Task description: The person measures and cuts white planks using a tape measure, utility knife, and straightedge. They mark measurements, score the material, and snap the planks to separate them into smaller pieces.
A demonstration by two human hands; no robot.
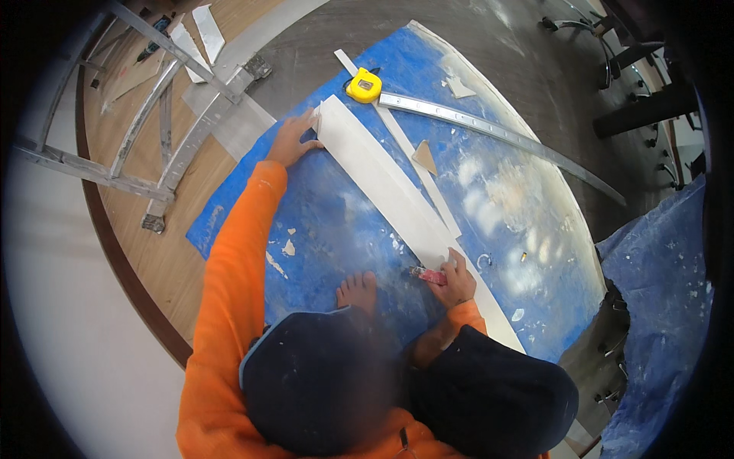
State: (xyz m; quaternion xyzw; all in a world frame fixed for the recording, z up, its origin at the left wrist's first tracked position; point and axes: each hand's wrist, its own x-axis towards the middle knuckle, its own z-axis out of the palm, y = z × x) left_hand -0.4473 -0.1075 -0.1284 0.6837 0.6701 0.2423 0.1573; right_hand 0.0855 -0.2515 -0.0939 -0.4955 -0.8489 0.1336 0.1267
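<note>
A long white board strip [382, 180] lies diagonally across the blue sheet [329, 206], running from upper left to lower right. At its far end, my left hand [293, 139] grips the edge, with thumb and fingers curved around the corner. My right hand [456, 284] rests on the near part of the strip and holds a red utility knife [433, 276], its tip pointing left past the strip's edge. Beside the strip lie a narrower white strip [417, 149], a yellow tape measure [364, 86] and a long metal straightedge [489, 131]. A small triangular offcut [424, 157] lies on the narrow strip.
A metal ladder [206, 122] lies at the left on the wooden floor. White board pieces [208, 34] and a dark tool [153, 38] are behind it. Wheeled chairs [612, 46] stand at the far right. Another blue sheet [665, 298] hangs at the right. My bare foot [358, 292] is close to the strip.
</note>
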